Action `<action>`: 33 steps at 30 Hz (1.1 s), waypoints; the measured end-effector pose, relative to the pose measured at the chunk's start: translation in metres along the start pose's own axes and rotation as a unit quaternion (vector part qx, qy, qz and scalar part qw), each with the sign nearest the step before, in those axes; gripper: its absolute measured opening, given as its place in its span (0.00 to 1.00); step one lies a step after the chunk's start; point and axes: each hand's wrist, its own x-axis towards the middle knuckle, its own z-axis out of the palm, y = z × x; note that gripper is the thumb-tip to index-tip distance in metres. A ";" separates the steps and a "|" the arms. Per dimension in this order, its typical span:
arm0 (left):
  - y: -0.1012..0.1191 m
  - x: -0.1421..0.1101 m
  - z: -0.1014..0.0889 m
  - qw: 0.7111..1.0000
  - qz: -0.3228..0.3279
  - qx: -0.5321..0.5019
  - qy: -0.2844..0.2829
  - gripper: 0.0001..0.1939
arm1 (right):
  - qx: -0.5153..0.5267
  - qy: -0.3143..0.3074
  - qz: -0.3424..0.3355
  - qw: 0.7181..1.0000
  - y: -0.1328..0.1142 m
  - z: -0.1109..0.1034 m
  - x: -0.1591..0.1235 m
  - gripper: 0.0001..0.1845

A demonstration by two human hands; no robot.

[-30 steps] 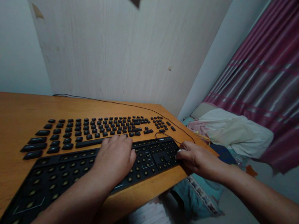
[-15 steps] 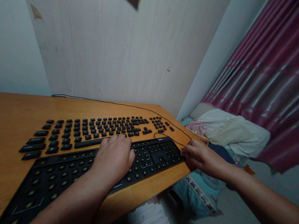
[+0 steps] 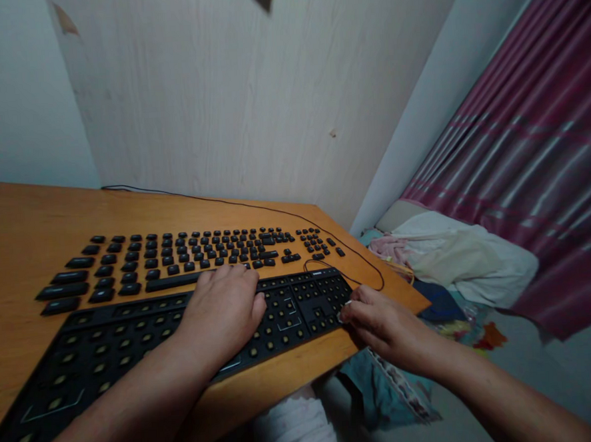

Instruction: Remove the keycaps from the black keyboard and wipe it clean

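A black keyboard (image 3: 308,307) with its keycaps off lies slanted along the front of the table, its bare switch mounts showing. My left hand (image 3: 225,308) rests flat on its middle, palm down, fingers stretched out to the far edge and thumb to the side. At the right end, my right hand (image 3: 376,316) is closed in a pinch on a small white wad (image 3: 342,311), most of it hidden by the fingers; it looks like tissue or cotton. Just behind the keyboard, loose black keycaps (image 3: 202,250) are laid out in rows, with the long space bar (image 3: 174,282) nearest.
A thin black cable (image 3: 244,203) runs along the back of the wooden table (image 3: 29,210) and loops near the keyboard's right end. Beyond the table's right edge are a bed with white bedding (image 3: 468,257) and a purple curtain (image 3: 536,146). Teal cloth (image 3: 386,389) hangs below.
My right hand moved off the keyboard's right end to the right, then came back left onto its right edge with the white wad. My left hand has stayed in place on the keyboard.
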 end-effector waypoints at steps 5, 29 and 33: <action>-0.001 0.000 0.001 1.000 -0.001 0.000 -0.004 0.12 | -0.026 -0.012 0.009 1.000 0.008 -0.003 -0.004 0.13; 0.000 0.001 0.002 1.000 -0.002 -0.010 -0.006 0.12 | -0.044 0.098 0.126 0.986 0.060 0.009 0.037 0.11; -0.001 0.001 0.003 1.000 -0.007 -0.011 -0.009 0.12 | -0.053 0.073 0.134 0.987 0.059 0.010 0.046 0.13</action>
